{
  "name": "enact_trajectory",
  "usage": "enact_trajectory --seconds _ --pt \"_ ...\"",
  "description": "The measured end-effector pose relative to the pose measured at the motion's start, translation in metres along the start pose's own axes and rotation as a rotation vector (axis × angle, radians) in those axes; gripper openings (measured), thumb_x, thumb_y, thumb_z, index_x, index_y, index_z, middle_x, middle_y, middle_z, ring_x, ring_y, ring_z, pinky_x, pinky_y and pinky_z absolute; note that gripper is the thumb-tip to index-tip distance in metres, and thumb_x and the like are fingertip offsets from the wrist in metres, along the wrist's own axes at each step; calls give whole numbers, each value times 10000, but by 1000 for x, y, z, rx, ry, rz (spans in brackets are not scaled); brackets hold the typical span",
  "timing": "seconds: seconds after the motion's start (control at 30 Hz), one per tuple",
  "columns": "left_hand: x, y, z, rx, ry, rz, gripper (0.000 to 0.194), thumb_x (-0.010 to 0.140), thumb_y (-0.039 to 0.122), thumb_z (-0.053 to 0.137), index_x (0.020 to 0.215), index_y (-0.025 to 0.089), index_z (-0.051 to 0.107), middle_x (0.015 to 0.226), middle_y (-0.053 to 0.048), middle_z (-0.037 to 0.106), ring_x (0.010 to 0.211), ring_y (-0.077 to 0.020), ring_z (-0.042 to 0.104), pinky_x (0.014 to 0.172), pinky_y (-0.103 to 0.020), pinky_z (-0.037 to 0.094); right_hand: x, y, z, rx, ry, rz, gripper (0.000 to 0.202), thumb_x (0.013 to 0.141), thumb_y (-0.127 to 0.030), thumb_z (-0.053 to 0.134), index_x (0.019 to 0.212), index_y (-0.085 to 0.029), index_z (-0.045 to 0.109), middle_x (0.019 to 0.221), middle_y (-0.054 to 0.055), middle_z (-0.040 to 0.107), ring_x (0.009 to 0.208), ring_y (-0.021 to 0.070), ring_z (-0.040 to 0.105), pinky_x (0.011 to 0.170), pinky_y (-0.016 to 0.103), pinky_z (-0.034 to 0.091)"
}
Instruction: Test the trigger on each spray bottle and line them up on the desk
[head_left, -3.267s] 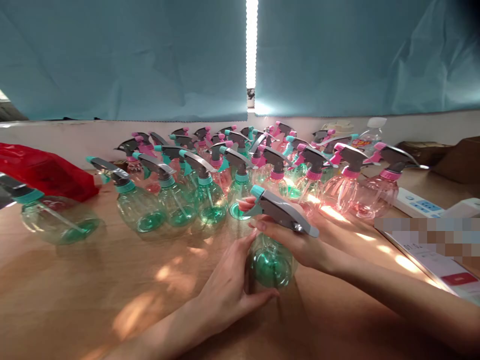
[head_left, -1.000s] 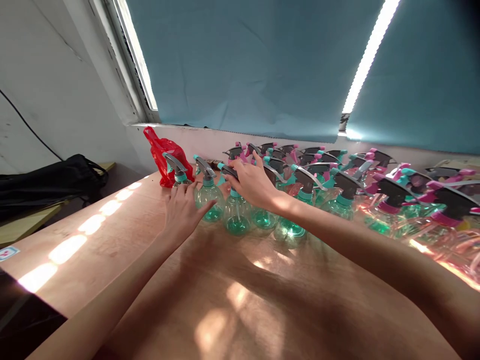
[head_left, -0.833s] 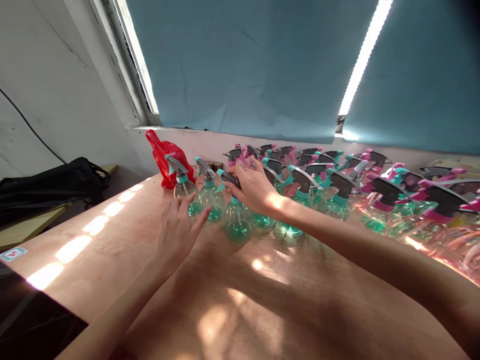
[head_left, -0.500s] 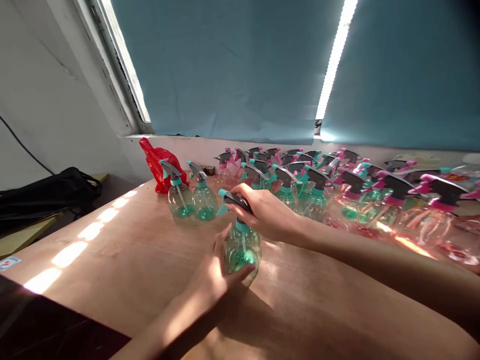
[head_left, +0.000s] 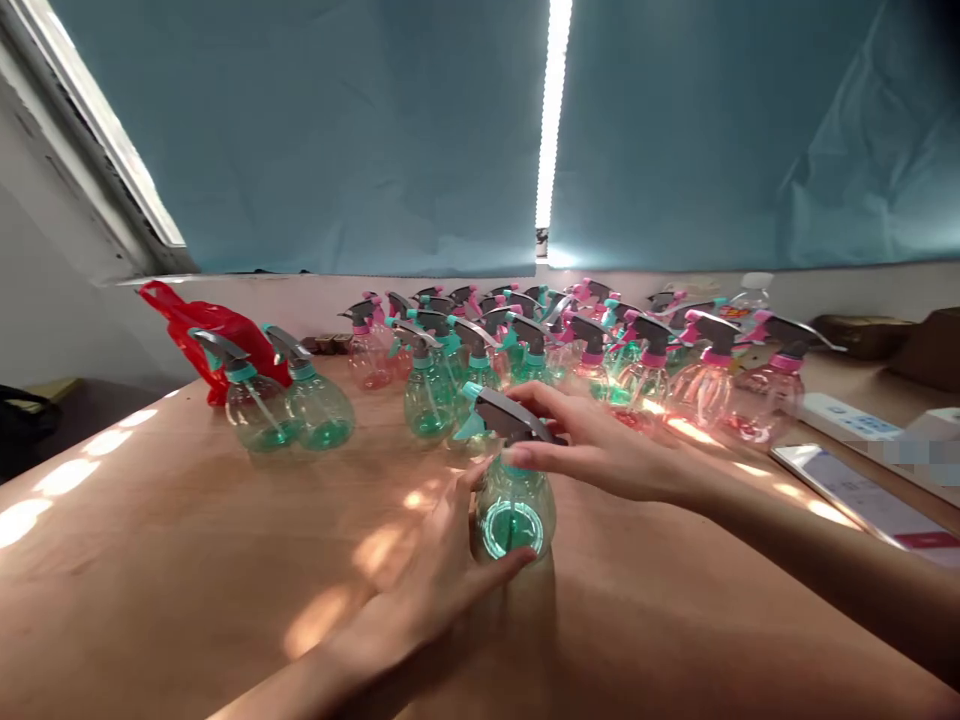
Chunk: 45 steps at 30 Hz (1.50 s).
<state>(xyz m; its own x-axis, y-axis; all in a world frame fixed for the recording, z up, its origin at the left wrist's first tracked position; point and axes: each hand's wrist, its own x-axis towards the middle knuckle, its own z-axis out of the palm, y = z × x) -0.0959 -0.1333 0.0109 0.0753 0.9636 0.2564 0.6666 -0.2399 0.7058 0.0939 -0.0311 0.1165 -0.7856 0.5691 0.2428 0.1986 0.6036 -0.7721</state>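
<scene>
At the front of the table point(head_left: 225, 560), in the head view, we hold a green spray bottle point(head_left: 517, 510): our left hand point(head_left: 435, 570) curves round its body, thumb low in front, and our right hand point(head_left: 604, 450) grips by the neck of its sprayer point(head_left: 514, 415). A second ago it stood in the row of bottles point(head_left: 429, 400); now it is near us, apart, so both hands have this one alone. We cannot tell whether its base touches the table.

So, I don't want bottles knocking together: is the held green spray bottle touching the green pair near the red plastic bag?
Apart: the head view shows wooden tabletop between the held green spray bottle and the pair's nearer bottle.
</scene>
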Motion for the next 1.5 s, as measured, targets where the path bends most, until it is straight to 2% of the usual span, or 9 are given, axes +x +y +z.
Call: enact_trajectory --seconds 0.17,0.3,0.43,0.6,0.8,0.97,1.17,1.37,1.5 --pt "26 15 18 -52 -30 53 778 814 448 752 1433 335 294 1411 -119 484 1289 -369 473 1009 -593 423 -25 32 -23 -54 4 -21 592 749 -525 739 1228 -231 557 1152 75 638 1050 264 590 820 382 492" --pt "49 17 39 -99 -84 166 817 799 452 773 1450 318 298 1418 -119 474 1307 -362 451 1037 -560 413 -31 46 -34 -17 71 -68 409 755 -402 746 1084 -217 589 988 52 641 891 217 606 725 334 490" --pt "71 21 58 -169 -169 232 848 793 442 785 1460 307 280 1450 -126 441 1270 -361 491 1021 -529 443 -32 47 -44 90 104 -42 259 808 -393 670 928 -196 553 772 1 549 660 147 509 560 288 416" --pt "93 26 70 -276 -250 241 874 790 416 791 1474 274 267 1370 -141 514 1185 -349 564 1001 -513 464 -29 55 -50 159 221 -44 262 804 -403 687 916 -210 550 753 -23 512 673 133 494 604 279 424" --pt "103 18 70 -221 -270 240 925 770 469 799 1493 301 245 1371 -136 516 1214 -365 538 1035 -539 424 -20 71 -49 223 258 -32 194 825 -350 654 920 -217 550 708 -43 475 626 121 463 624 286 429" --pt "101 5 59 69 -232 255 940 735 515 813 1482 294 288 1396 -124 476 1268 -369 462 1051 -538 390 -11 78 -49 209 288 -67 102 832 -284 602 891 -216 554 678 -46 458 566 111 404 540 277 363" --pt "103 -3 51 295 -307 276 769 827 522 707 1463 248 374 1473 -155 423 1338 -382 382 1082 -569 330 -7 83 -51 119 299 -115 62 850 -283 574 841 -227 548 690 -33 460 608 128 437 589 293 392" --pt "99 -6 52 362 -319 275 718 865 520 647 1454 197 394 1496 -189 398 1369 -390 352 1097 -590 306 -11 89 -52 51 247 -120 301 913 -277 543 681 -229 357 685 -45 423 582 107 368 545 278 335" --pt "96 -8 51 408 -315 278 678 903 526 594 1455 189 392 1512 -189 378 1380 -381 343 1098 -592 311 -14 90 -55 9 237 -144 308 927 -240 531 690 -223 335 700 -51 420 568 91 334 526 264 313"
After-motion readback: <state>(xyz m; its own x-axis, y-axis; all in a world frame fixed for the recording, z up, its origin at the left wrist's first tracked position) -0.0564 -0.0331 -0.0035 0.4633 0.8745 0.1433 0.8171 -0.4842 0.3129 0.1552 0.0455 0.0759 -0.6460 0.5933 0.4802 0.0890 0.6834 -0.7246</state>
